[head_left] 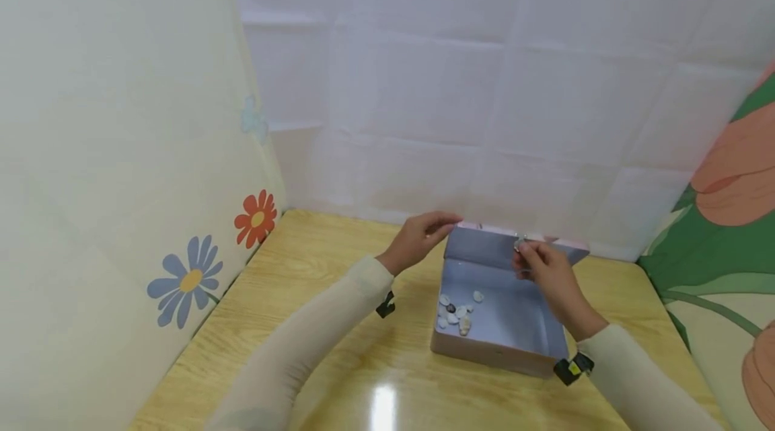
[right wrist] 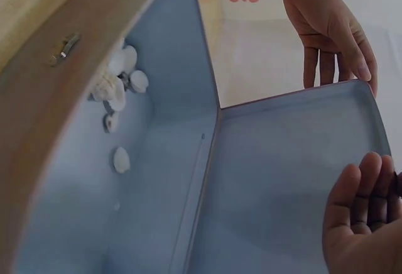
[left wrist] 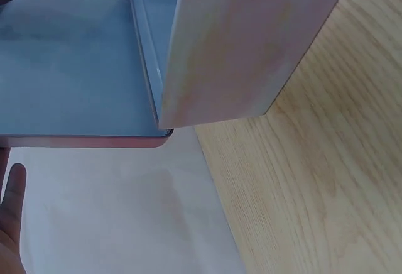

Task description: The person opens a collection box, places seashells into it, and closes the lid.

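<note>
A pale pink box (head_left: 496, 358) with a blue-grey inside stands with its lid (head_left: 484, 246) raised at the back. My left hand (head_left: 420, 239) is at the lid's upper left corner, fingers mostly straight and touching its edge; in the right wrist view some fingers of this left hand (right wrist: 330, 32) pass behind the lid. Near the lid's top edge, my right hand (head_left: 547, 276) pinches a small silvery-white thing (head_left: 519, 241) between thumb and fingers. Its kind is too small to tell. Several seashells (right wrist: 121, 159) lie toward the left inside the box.
A small metal catch (right wrist: 66, 49) sits on the box's front wall. The box rests on a wood-grain table (head_left: 339, 364). Behind it hangs a white cloth (head_left: 387, 81); flowered cloths stand at the left (head_left: 121, 148) and right (head_left: 720, 249).
</note>
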Motion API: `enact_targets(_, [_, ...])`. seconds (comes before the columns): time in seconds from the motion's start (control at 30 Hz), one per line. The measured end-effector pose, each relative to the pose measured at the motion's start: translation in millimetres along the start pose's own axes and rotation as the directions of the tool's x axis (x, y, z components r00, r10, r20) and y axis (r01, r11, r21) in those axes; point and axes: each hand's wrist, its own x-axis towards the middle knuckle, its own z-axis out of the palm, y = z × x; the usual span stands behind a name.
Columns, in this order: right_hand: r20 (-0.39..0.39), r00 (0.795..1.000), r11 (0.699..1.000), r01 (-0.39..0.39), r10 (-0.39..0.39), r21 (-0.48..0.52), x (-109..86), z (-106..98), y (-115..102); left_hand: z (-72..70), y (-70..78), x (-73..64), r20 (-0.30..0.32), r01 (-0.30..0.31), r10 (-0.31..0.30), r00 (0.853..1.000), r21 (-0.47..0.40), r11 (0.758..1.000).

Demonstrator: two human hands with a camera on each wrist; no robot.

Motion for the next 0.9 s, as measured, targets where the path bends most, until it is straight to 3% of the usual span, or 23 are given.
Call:
enact_targets(0.23, [0.022, 0.999, 0.999, -0.027, 0.027, -0.035, -25.6, 0.7, 2.7, -4.2, 15.7, -18.9, 0.038, 0.009, -0.01, 0.999, 0.027, 1.0])
enact_targets(0.63, [0.053, 0.995, 0.996, -0.088, 0.088, -0.002, -61.8, 7.3, 15.3, -1.5, 29.8, -56.7, 0.072, 0.182, -0.179, 0.981, -0.03, 0.983])
enact_targets(0.77, [0.044, 0.988, 0.989, -0.147, 0.146, 0.024, -72.7, 11.1, 20.5, 2.1, 34.4, -69.1, 0.101, 0.214, -0.209, 0.973, -0.044, 0.976])
enact_targets(0.9, [0.042, 0.976, 0.974, -0.216, 0.214, 0.062, -83.4, 15.7, 26.4, 6.8, 37.2, -80.5, 0.099, 0.206, -0.204, 0.974, -0.014, 0.978])
